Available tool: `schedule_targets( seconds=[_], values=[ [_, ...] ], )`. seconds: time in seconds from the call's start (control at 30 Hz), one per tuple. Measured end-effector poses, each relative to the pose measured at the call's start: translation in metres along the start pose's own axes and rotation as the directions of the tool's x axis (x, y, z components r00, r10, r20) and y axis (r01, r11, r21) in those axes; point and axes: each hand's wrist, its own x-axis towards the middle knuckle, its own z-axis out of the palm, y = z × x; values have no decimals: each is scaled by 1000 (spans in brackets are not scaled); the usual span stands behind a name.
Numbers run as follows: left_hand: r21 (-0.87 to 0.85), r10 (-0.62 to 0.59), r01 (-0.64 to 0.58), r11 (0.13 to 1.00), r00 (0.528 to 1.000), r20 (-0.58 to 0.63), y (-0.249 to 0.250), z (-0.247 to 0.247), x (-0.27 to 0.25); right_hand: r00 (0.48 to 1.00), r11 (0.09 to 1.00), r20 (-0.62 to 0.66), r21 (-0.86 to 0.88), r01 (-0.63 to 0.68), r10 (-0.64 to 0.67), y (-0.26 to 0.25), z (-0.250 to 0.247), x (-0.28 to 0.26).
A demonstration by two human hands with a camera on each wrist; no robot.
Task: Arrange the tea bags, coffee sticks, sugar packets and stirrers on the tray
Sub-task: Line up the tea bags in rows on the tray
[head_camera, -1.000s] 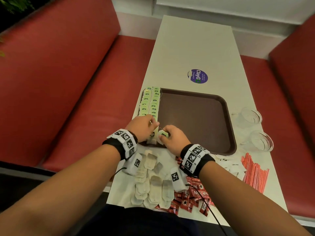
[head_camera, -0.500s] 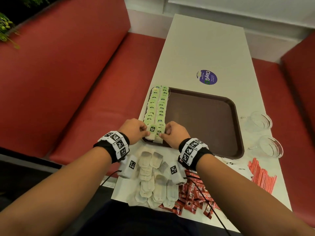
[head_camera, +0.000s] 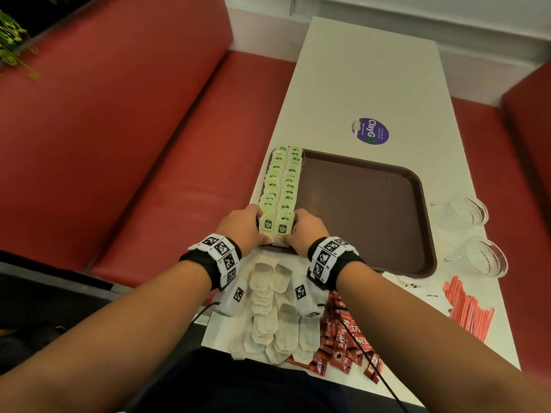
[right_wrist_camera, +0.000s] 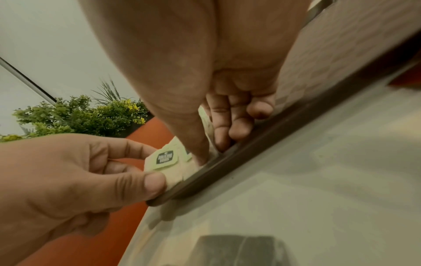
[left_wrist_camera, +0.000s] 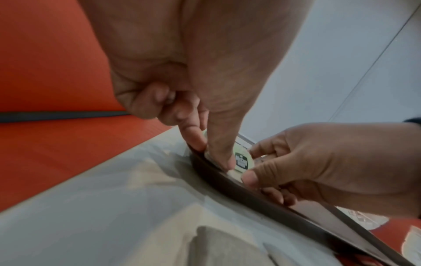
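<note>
Bench seat (head_camera: 125,138): red padded seating along the worktop's left edge, with a green plant (head_camera: 12,40) behind its backrest.
Left hand (head_camera: 243,226): at the near left corner of the tray (head_camera: 366,210), thumb and forefinger pinching the nearest tea bag of the left row.
Tea bags on tray (head_camera: 283,186): two overlapping rows with green tags along the tray's left edge.
Right hand (head_camera: 307,231): just beside the left hand, thumb and fingers pinching the nearest tea bag of the right row, over the tray's near rim.
Loose tea bags (head_camera: 274,311): a pile at the worktop's near edge, partly hidden by both wrists.
Coffee sticks (head_camera: 343,341): red sachets right of that pile; print only partly legible.
Sticker (head_camera: 371,131): round, purple, beyond the tray's far edge.
Glass cups (head_camera: 465,210): two, clear, by the worktop's right edge.
Stirrers (head_camera: 465,308): red bundle at the near right corner.
Sugar packets (head_camera: 417,289): white, near the tray's near right corner, hard to make out.
Worktop (head_camera: 366,70): white, long, narrow.
</note>
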Motion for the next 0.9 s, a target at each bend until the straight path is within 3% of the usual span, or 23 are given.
schedule_targets(
  seconds=[0.57, 0.73, 0.8, 0.9],
  values=[
    [128, 47, -43, 991, 999, -27, 7, -8, 14, 1000, 998, -11, -66, 12, -13, -6, -3, 8],
    [95, 151, -143, 985, 985, -80, 4, -15, 1, 1000, 993, -23, -113, 17, -20, -3, -11, -8],
    [72, 248, -247, 966, 969, -8, 0, -17, -11, 997, 984, -22, -160, 75, -80, 0, -15, -18],
    [93, 373, -398, 913, 904, 212, -8, -22, -32, 974, 958, 80, -179, 223, -212, 6, -17, -34]
  ],
)
